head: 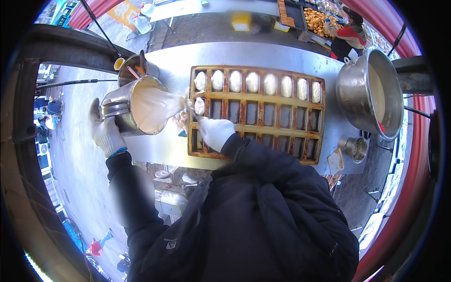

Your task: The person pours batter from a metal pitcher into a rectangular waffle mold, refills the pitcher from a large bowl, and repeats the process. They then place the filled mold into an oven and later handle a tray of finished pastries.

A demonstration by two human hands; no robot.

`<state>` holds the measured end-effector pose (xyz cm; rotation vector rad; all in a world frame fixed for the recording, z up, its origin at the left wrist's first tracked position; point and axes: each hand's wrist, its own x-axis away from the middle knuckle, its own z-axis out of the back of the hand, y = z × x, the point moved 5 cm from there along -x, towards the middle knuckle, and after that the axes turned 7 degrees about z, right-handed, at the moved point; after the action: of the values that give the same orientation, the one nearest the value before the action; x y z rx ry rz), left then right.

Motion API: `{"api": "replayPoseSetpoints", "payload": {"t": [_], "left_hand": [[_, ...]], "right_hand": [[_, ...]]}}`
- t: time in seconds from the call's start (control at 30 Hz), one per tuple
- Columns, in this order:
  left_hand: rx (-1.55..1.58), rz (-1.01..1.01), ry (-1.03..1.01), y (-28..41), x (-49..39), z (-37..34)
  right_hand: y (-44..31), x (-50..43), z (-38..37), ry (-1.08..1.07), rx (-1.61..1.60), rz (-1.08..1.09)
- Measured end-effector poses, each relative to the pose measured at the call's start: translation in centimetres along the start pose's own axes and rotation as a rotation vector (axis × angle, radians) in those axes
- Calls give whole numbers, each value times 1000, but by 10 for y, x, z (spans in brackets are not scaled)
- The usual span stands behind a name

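Note:
My left hand (pixel 110 135), in a white knitted glove, grips a steel pitcher (pixel 124 93) by its side handle. The pitcher is tipped to the right, and pale thick batter (pixel 153 105) stretches from its mouth to the edge of a baking mould tray (pixel 260 98). In my gloved right hand (pixel 216 134) is a thin tool (pixel 193 112), its batter-covered end beside the stream; its exact kind is unclear. The tray has three rows of rectangular wells. Batter lies along the whole far row and in the middle row's leftmost well; my right hand and sleeve hide part of the near row.
The tray lies on a steel table (pixel 169 53). A large steel pot (pixel 352 95) of pale batter stands right, near a small steel cup (pixel 357 149). Behind the pitcher is a metal container (pixel 152 68) with utensils. A co-worker (pixel 354 35) stands by baked goods (pixel 317 19).

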<state>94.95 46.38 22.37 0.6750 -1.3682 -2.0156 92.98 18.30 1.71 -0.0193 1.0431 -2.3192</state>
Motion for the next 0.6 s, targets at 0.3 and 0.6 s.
{"api": "replayPoseSetpoints", "payload": {"t": [0.3, 0.6], "left_hand": [[8, -56, -45, 8, 34, -17], [-86, -187, -35, 24, 61, -37]], "right_hand": [[21, 36, -7, -160, 90, -138], [-16, 51, 33, 132, 115, 3]]}}
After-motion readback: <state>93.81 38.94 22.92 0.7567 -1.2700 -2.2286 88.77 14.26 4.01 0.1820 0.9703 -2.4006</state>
